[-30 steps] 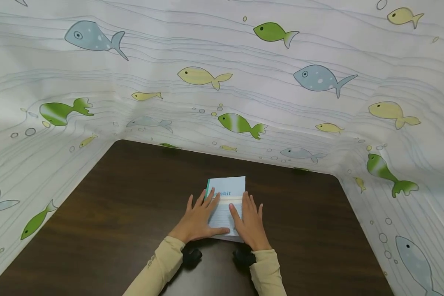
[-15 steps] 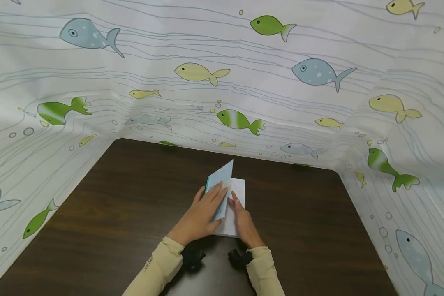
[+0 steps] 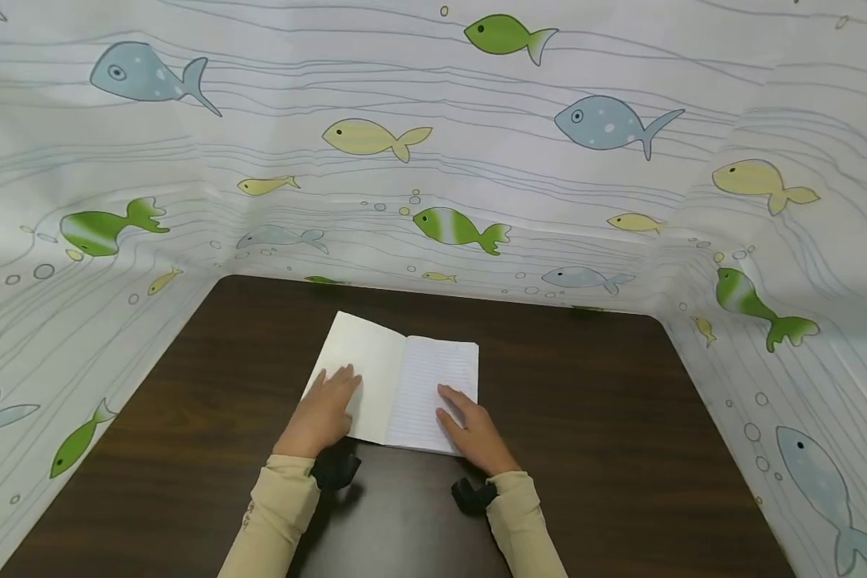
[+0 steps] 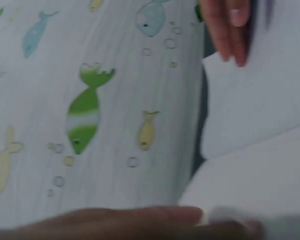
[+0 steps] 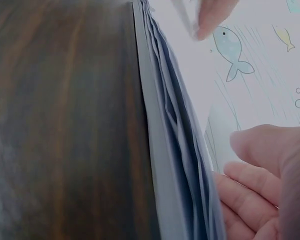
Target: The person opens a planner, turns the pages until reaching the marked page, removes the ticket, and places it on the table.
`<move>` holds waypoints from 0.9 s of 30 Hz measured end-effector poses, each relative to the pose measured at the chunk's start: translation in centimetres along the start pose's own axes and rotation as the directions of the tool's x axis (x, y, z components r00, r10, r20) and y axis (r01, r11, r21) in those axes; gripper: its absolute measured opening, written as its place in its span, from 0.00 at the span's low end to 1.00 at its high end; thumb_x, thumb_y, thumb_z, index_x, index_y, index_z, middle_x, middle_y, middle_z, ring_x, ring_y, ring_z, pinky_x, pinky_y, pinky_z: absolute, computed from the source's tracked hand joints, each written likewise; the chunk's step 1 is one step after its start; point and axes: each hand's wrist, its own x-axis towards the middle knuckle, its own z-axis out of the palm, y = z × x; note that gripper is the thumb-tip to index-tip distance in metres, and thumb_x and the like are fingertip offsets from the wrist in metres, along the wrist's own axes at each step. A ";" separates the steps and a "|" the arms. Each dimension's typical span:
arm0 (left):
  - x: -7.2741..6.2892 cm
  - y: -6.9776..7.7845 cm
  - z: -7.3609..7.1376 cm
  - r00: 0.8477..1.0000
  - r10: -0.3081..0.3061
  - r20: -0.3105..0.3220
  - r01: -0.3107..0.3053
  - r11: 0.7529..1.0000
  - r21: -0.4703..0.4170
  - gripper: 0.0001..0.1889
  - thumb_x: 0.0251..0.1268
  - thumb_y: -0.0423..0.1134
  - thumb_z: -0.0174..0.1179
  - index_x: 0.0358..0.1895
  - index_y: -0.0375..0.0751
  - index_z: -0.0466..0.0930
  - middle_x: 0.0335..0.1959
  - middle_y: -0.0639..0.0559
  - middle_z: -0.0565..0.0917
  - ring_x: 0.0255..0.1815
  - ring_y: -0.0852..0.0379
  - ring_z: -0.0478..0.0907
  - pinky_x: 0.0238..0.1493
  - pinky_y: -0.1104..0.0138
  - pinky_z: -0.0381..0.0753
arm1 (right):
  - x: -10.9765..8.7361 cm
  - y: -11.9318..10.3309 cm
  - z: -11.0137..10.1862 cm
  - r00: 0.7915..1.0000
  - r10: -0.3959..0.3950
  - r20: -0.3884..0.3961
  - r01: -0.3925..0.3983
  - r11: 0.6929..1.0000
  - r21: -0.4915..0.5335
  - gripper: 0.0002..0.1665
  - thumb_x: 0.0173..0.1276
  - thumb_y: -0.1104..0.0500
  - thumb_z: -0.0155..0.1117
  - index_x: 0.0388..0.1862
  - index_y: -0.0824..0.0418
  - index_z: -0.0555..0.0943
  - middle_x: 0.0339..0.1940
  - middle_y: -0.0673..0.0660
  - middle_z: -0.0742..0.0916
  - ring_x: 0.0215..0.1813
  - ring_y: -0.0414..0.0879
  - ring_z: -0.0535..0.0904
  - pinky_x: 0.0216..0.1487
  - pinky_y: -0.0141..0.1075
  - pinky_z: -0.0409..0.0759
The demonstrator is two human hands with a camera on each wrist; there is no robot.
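Note:
A notebook (image 3: 434,393) lies open on the dark table, lined pages at the right and its plain cream inside cover (image 3: 364,377) at the left. My left hand (image 3: 321,413) rests on that cover with its fingers extended; its fingers also show blurred along the bottom of the left wrist view. On the lined page, near the outer edge, my right hand (image 3: 477,433) rests with loosely bent fingers. Seen side-on in the right wrist view, the stacked page edges (image 5: 182,130) run past the right hand (image 5: 260,185). The printed front cover is hidden underneath.
Brown wood-grain table (image 3: 621,449) surrounds the notebook. A white fish-print sheet (image 3: 433,177) rises at the back and both sides. A black device (image 3: 335,468) is strapped at the left wrist, another black device (image 3: 473,496) at the right.
The notebook's cover has swung over to the left, uncovering the lined page. My left hand has moved left with it, and the right hand has shifted slightly over the lined page.

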 end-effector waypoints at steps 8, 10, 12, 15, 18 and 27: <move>0.8 -0.1 7.7 0.994 0.111 0.017 -0.107 0.979 -0.172 0.38 0.80 0.51 0.55 0.79 0.25 0.57 0.81 0.33 0.57 0.82 0.40 0.55 0.82 0.47 0.52 | -0.3 0.7 0.3 0.997 0.010 -0.072 -0.014 0.999 -0.052 0.30 0.80 0.52 0.61 0.74 0.65 0.74 0.75 0.64 0.75 0.79 0.61 0.66 0.79 0.58 0.61; 0.9 0.2 9.0 0.992 0.122 -0.019 -0.124 0.988 -0.088 0.44 0.78 0.61 0.53 0.80 0.27 0.56 0.82 0.35 0.57 0.83 0.42 0.54 0.82 0.48 0.52 | -0.3 0.8 0.3 0.993 0.020 -0.119 -0.031 0.995 -0.091 0.32 0.79 0.51 0.62 0.75 0.64 0.73 0.77 0.64 0.74 0.80 0.60 0.64 0.80 0.57 0.59; 0.9 0.5 9.7 0.992 0.120 -0.041 -0.120 0.993 0.001 0.50 0.73 0.69 0.52 0.81 0.29 0.55 0.82 0.37 0.57 0.84 0.45 0.53 0.82 0.50 0.52 | -0.2 0.8 0.3 0.987 0.032 -0.155 -0.052 0.991 -0.127 0.35 0.78 0.49 0.63 0.77 0.64 0.71 0.78 0.64 0.72 0.81 0.60 0.61 0.80 0.57 0.58; 0.8 0.7 10.3 0.993 0.105 -0.053 -0.101 0.993 0.066 0.57 0.65 0.77 0.54 0.81 0.32 0.55 0.83 0.39 0.56 0.84 0.46 0.52 0.82 0.52 0.51 | -0.3 1.0 0.2 0.985 0.053 -0.161 -0.078 0.986 -0.150 0.40 0.77 0.47 0.63 0.80 0.63 0.66 0.81 0.63 0.68 0.83 0.58 0.57 0.81 0.56 0.56; 0.8 0.8 10.4 0.995 0.095 -0.030 -0.092 0.992 0.088 0.61 0.61 0.79 0.55 0.82 0.33 0.53 0.83 0.41 0.55 0.84 0.48 0.50 0.83 0.52 0.50 | -0.4 1.1 0.1 0.988 0.058 -0.145 -0.083 0.981 -0.176 0.44 0.77 0.46 0.63 0.82 0.63 0.61 0.82 0.63 0.65 0.85 0.57 0.53 0.83 0.54 0.52; 0.9 0.9 10.2 0.995 0.090 -0.043 -0.086 0.992 0.094 0.60 0.60 0.78 0.57 0.82 0.34 0.55 0.83 0.41 0.57 0.84 0.47 0.51 0.83 0.51 0.51 | -0.8 0.9 0.2 0.987 0.097 -0.130 -0.126 0.964 -0.236 0.52 0.76 0.42 0.62 0.85 0.66 0.51 0.84 0.64 0.59 0.85 0.60 0.50 0.83 0.57 0.50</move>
